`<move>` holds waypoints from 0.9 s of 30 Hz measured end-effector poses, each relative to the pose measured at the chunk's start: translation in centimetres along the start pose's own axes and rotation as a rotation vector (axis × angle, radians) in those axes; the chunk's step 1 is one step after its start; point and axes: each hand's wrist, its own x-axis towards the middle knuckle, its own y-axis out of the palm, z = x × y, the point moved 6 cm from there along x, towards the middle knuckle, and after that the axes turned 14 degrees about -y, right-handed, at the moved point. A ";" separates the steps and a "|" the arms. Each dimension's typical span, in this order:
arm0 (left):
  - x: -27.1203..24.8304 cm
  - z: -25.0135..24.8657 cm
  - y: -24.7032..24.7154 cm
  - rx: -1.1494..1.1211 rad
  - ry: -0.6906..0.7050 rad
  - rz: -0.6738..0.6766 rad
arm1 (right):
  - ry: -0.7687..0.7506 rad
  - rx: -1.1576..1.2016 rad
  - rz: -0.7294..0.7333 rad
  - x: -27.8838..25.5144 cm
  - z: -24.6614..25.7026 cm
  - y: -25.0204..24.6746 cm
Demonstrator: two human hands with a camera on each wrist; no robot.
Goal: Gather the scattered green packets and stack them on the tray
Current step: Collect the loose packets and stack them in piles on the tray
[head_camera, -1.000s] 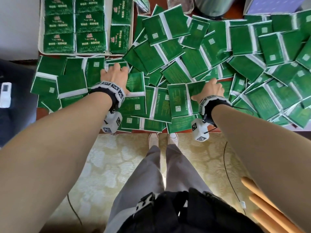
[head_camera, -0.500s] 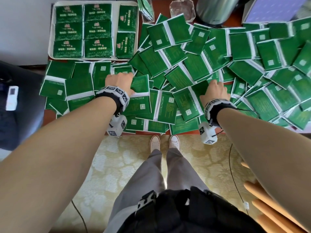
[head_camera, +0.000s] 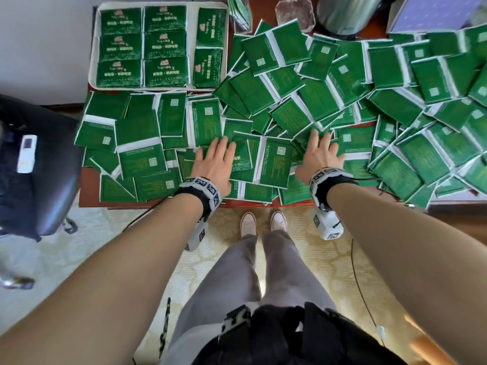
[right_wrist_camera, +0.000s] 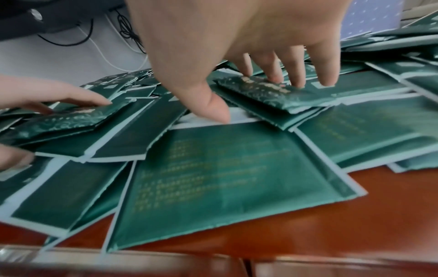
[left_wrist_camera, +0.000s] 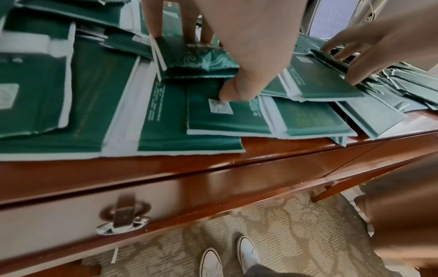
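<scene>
Green packets [head_camera: 311,111] lie scattered in overlapping heaps across the wooden table, most with the back side up. A white tray [head_camera: 191,46] at the far left holds neat stacks of packets with the printed side up. My left hand [head_camera: 218,159] lies near the front edge, fingers spread on a packet [left_wrist_camera: 189,61] that shows its patterned face; my left hand [left_wrist_camera: 206,69] has its thumb down beside that packet. My right hand [head_camera: 319,154] is a little to the right, fingers spread on another patterned packet [right_wrist_camera: 279,97]. In the wrist view my right hand [right_wrist_camera: 244,93] keeps its thumb off that packet.
A black chair [head_camera: 39,180] with a white remote [head_camera: 26,154] stands at the left. Behind the packets are a glass dish [head_camera: 295,11], a metal pot [head_camera: 345,11] and a pale purple box [head_camera: 434,9]. The table front has a drawer handle [left_wrist_camera: 123,221].
Both hands had fingers curled on packets; the right one tilted its packet up. Now the fingers lie spread on packets showing their patterned faces. The tray has come fully into view.
</scene>
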 end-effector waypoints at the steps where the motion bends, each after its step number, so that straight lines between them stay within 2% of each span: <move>1: 0.0 -0.1 0.2 -0.001 0.001 -0.022 | 0.001 0.000 -0.024 0.2 0.1 0.3; 10: -0.6 -0.8 0.1 -0.028 -0.008 -0.108 | -0.069 -0.044 -0.158 0.6 -0.3 -0.1; 14: -0.9 -1.4 -0.1 -0.015 -0.036 -0.149 | -0.086 -0.049 -0.161 0.7 -0.8 -0.5; 18: -1.7 -1.8 -1.0 -0.032 -0.057 -0.132 | -0.126 -0.054 -0.151 0.2 -0.8 -1.6; 23: -2.4 -1.0 -4.1 -0.150 -0.099 -0.129 | -0.208 -0.087 -0.183 -1.2 -0.1 -5.8; 27: -1.6 0.7 -8.6 -0.290 -0.194 -0.195 | -0.394 -0.107 -0.226 -1.3 2.2 -11.1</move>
